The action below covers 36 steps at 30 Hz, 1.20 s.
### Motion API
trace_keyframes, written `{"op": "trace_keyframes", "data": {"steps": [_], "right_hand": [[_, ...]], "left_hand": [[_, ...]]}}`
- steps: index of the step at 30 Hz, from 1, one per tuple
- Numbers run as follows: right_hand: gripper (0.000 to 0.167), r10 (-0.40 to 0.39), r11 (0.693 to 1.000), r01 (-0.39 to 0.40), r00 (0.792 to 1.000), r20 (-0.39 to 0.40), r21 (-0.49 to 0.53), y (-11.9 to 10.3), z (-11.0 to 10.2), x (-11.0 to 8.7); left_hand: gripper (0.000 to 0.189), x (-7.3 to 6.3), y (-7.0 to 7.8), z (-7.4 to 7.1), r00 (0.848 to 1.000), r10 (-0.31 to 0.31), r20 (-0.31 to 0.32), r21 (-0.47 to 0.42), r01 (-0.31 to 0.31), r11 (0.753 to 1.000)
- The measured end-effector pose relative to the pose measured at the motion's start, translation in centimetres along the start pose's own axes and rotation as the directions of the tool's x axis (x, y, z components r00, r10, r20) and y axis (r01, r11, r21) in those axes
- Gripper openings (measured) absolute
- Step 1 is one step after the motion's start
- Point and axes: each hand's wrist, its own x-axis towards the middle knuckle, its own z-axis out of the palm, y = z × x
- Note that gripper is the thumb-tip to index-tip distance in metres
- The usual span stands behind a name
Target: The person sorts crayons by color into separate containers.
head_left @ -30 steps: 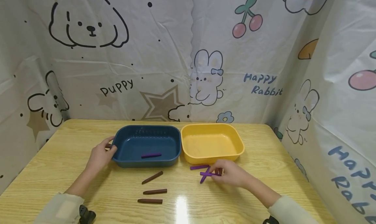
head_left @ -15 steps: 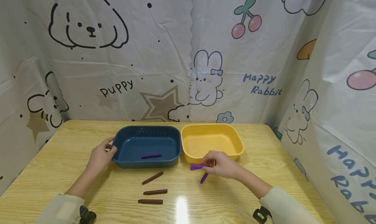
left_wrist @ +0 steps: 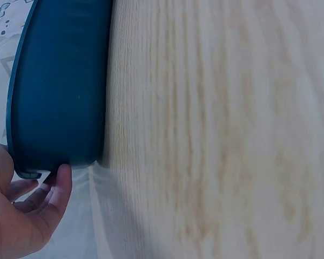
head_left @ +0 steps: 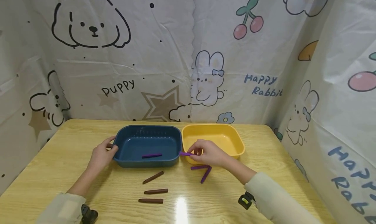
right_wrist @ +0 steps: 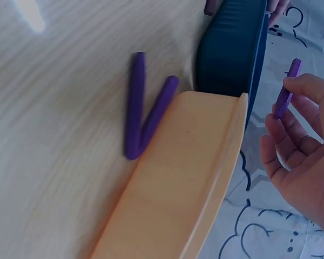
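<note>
My right hand pinches a purple crayon above the front left corner of the yellow bin. Its tip points left, toward the blue bin. In the right wrist view, thumb and fingertips hold this crayon near its middle. My left hand grips the left rim of the blue bin, the thumb at the rim and the other fingers against the outer wall, as the left wrist view shows. One purple crayon lies inside the blue bin.
Two purple crayons touch in a V in front of the yellow bin. Three brown crayons, the nearest one among them, lie apart before the blue bin. The bins stand side by side on the wooden table. A printed curtain hangs behind.
My right hand has lifted a purple crayon from the group on the table and carried it up and left, over the yellow bin's corner. The left hand stays on the blue bin.
</note>
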Motion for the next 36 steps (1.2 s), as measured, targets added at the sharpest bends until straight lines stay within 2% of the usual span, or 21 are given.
{"op": "trace_keyframes", "data": {"steps": [9, 15, 26, 36], "right_hand": [[0.013, -0.032, 0.998, 0.033, 0.999, 0.010, -0.055, -1.1, 0.5, 2.7], [0.016, -0.021, 0.997, 0.024, 0.999, 0.039, -0.076, -1.5, 0.9, 3.9], [0.017, -0.043, 0.997, 0.043, 0.999, 0.012, -0.060, -1.7, 1.5, 6.4], [0.017, -0.030, 0.996, 0.033, 0.999, 0.040, -0.086, -2.0, 2.2, 8.4]], "left_hand": [[0.050, 0.1, -0.1, 0.0, 1.000, 0.000, -0.009, 0.000, 0.000, 1.000], [0.050, 0.0, -0.3, -0.1, 1.000, 0.001, -0.004, -0.007, -0.001, 1.000], [0.051, 0.3, 0.1, -0.2, 1.000, 0.009, 0.003, -0.017, -0.009, 1.000], [0.051, 0.2, -0.2, -0.1, 1.000, 0.001, -0.002, -0.022, -0.001, 1.000]]}}
